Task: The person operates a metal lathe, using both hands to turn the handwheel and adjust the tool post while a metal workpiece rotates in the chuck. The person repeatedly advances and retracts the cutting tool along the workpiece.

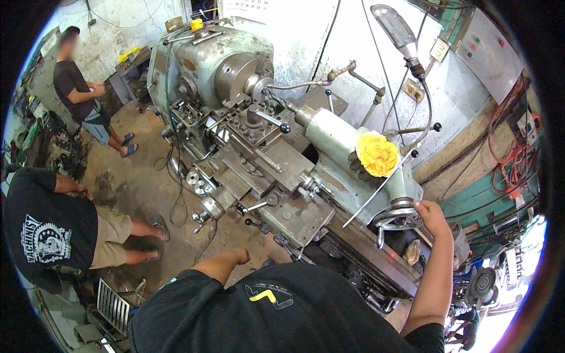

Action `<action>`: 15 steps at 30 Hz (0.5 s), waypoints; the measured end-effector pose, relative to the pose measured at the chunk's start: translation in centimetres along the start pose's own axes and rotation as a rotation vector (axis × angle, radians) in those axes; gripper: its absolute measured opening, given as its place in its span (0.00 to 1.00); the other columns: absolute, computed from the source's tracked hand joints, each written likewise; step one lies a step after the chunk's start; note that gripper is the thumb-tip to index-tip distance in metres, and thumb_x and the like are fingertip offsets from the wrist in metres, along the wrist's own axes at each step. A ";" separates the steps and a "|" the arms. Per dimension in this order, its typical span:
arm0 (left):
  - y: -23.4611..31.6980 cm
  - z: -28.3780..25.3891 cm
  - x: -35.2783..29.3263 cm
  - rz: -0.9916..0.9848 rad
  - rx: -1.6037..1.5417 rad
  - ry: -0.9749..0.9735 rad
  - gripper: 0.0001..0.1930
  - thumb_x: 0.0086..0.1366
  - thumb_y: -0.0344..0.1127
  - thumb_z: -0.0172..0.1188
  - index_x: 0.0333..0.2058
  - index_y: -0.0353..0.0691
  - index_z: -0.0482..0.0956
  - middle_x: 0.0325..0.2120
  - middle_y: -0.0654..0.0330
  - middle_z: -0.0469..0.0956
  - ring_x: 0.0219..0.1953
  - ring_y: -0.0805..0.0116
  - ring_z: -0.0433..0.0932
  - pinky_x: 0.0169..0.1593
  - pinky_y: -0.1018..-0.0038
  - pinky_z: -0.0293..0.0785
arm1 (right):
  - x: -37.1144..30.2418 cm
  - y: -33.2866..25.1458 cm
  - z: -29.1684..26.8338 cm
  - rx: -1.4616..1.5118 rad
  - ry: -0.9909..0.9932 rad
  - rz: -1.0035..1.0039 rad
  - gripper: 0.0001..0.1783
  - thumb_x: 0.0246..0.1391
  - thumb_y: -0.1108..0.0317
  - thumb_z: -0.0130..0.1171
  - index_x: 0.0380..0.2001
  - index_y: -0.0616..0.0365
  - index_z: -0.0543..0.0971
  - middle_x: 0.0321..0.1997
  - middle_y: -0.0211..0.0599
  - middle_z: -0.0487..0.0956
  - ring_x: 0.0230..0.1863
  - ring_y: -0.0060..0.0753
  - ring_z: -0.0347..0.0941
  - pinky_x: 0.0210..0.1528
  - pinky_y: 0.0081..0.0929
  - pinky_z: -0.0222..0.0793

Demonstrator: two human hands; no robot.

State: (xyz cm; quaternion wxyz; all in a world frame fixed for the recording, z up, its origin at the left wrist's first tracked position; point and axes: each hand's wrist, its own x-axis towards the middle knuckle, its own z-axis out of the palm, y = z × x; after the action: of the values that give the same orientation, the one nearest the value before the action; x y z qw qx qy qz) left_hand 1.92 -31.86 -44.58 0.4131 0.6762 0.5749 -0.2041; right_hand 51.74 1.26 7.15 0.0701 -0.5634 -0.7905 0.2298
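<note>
A metal lathe stands before me. My right hand [432, 217] is closed at the rim of the tailstock handwheel [399, 219], at the right end of the machine. From the tailstock [335, 132] a drill bit [281, 100] points at a round metal workpiece [256, 86] held in the chuck [232, 76]. Whether the bit's tip is inside the workpiece, I cannot tell. A crumpled yellow cloth [376, 154] lies on the tailstock. My left hand [240, 256] hangs before my body, near the carriage [294, 220], touching nothing that I can see; its fingers are mostly hidden.
A jointed pipe [353, 66] reaches over the workpiece from behind. A lamp [394, 29] hangs above the tailstock. A thin rod [376, 191] slants across the tailstock. Two people stand on the left, one farther back [76, 88] and one nearer [53, 229]. A loose cable [176, 200] trails onto the floor.
</note>
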 end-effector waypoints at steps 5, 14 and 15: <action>-1.5 2.7 2.3 -0.133 -0.298 0.092 0.17 0.67 0.45 0.56 0.40 0.37 0.84 0.40 0.44 0.85 0.44 0.42 0.83 0.50 0.50 0.79 | -0.2 -0.5 0.0 -0.033 0.019 -0.016 0.39 0.64 0.36 0.54 0.34 0.71 0.81 0.29 0.52 0.82 0.35 0.47 0.79 0.45 0.44 0.72; -3.3 4.9 4.5 0.061 -0.079 0.158 0.14 0.58 0.37 0.61 0.41 0.38 0.82 0.39 0.47 0.84 0.45 0.45 0.82 0.52 0.52 0.78 | -0.2 -1.4 -0.1 -0.032 -0.002 0.052 0.37 0.63 0.39 0.57 0.34 0.72 0.81 0.30 0.58 0.81 0.36 0.52 0.79 0.45 0.46 0.71; -3.3 4.9 4.4 0.024 -0.079 0.098 0.12 0.55 0.35 0.63 0.39 0.39 0.82 0.38 0.48 0.83 0.44 0.45 0.81 0.51 0.52 0.78 | -0.3 -1.9 -0.1 -0.040 0.000 0.071 0.36 0.63 0.39 0.57 0.34 0.72 0.82 0.31 0.58 0.81 0.36 0.53 0.79 0.46 0.46 0.71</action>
State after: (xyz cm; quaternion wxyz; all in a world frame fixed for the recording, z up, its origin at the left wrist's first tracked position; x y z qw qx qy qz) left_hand 0.85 -33.06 -51.74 0.4133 0.6754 0.5939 -0.1426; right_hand 50.24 0.51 8.13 0.0506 -0.5922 -0.7746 0.2161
